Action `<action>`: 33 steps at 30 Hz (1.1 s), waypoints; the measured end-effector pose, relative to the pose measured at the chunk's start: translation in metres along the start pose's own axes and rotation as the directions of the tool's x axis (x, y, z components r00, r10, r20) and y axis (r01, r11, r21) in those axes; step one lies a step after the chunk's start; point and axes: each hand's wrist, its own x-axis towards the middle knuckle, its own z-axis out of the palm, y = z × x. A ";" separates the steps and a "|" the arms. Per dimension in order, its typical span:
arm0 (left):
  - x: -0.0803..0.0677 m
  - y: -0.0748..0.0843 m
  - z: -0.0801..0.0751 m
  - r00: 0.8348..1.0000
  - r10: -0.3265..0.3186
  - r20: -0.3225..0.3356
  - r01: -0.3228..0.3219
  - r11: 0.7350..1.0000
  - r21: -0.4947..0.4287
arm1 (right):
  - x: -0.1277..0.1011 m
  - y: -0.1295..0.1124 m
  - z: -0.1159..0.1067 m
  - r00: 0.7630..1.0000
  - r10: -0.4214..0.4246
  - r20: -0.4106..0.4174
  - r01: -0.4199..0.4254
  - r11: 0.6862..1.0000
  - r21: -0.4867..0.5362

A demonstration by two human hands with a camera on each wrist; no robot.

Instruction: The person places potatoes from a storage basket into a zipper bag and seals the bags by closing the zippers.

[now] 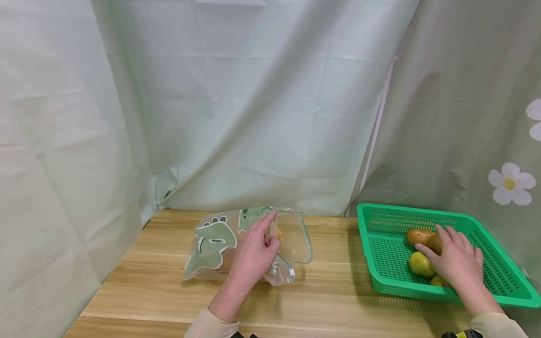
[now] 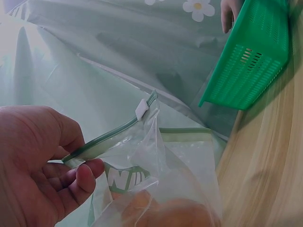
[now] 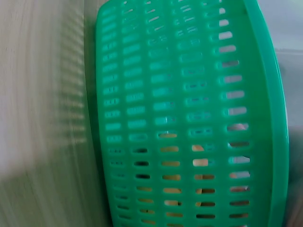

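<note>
A clear slider zip bag (image 1: pixel 216 245) with a green cartoon print lies on the table. In the left wrist view, orange-brown rounded things (image 2: pixel 177 213) show through its film. My left hand (image 1: pixel 254 252) pinches the green zip edge (image 2: pixel 106 137) near the bag's mouth; a white slider (image 2: pixel 141 109) sits farther along that edge. Over the green basket (image 1: pixel 388 285), my right hand (image 1: pixel 459 260) reaches in with spread fingers above brown roundish produce (image 1: pixel 418 236). Yellow-green fruit (image 1: pixel 421 264) lies below its thumb. Basket wall hides the right fingers in the right wrist view.
The wooden table (image 1: pixel 322 314) runs between bag and basket. Pale curtains (image 1: pixel 273 113) hang behind and at the left; a curtain with white flowers (image 1: pixel 510 184) hangs close to the basket's right side.
</note>
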 end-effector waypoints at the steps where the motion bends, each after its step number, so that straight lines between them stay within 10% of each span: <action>1: 0.000 0.000 0.000 1.000 -0.002 0.001 0.002 1.000 -0.001 | 0.000 0.002 -0.001 1.000 0.009 0.009 -0.009 1.000 -0.002; 33: -0.001 0.002 -0.001 1.000 -0.020 0.013 0.020 1.000 -0.007 | 0.001 0.018 -0.005 0.994 0.086 0.066 -0.089 0.995 0.039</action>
